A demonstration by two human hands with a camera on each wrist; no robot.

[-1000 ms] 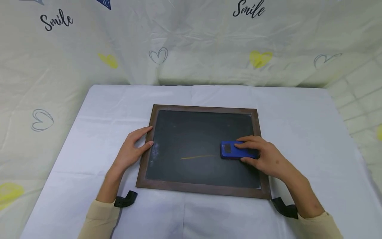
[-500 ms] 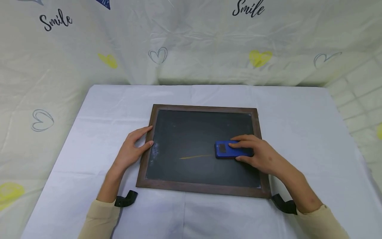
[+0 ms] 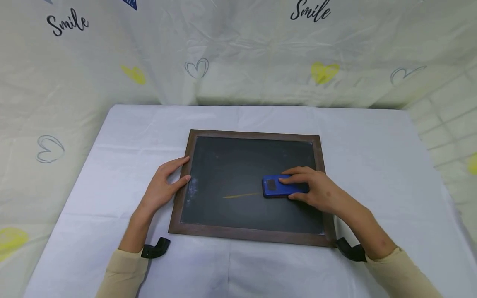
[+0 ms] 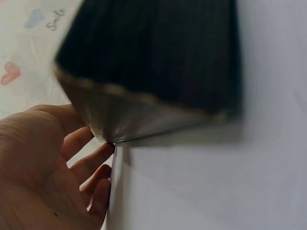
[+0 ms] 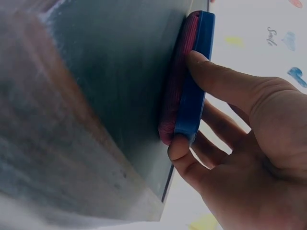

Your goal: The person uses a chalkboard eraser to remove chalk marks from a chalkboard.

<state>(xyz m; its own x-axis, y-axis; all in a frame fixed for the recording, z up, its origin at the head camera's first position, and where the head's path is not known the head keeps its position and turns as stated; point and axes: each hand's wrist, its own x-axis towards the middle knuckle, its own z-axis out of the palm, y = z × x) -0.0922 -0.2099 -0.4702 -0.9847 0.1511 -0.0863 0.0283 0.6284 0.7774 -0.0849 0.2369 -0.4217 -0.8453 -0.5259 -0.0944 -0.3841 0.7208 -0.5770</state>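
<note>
A chalkboard (image 3: 238, 165) in a brown wooden frame lies flat on the white-covered table. My right hand (image 3: 316, 190) grips a blue chalkboard eraser (image 3: 273, 187) on its right half, thumb on the near side and fingers across the top and far side. In the right wrist view the eraser's pink felt (image 5: 178, 81) faces the board. Directly left of the eraser runs a thin yellow chalk line (image 3: 240, 195), its right end meeting the eraser. My left hand (image 3: 162, 188) rests against the frame's left side, thumb and fingers spread apart.
White cloth (image 3: 372, 165) covers the table around the board. Behind it hangs a pale curtain (image 3: 253, 54) printed with hearts and "Smile". A black curved piece sits at each wrist, by the left cuff (image 3: 156, 248) and the right cuff (image 3: 350, 250). Whitish chalk smudges (image 3: 191, 190) mark the board's left edge.
My right hand has slid the eraser leftward over the board, and the visible yellow line has become shorter from its right end. My left hand has stayed at the frame.
</note>
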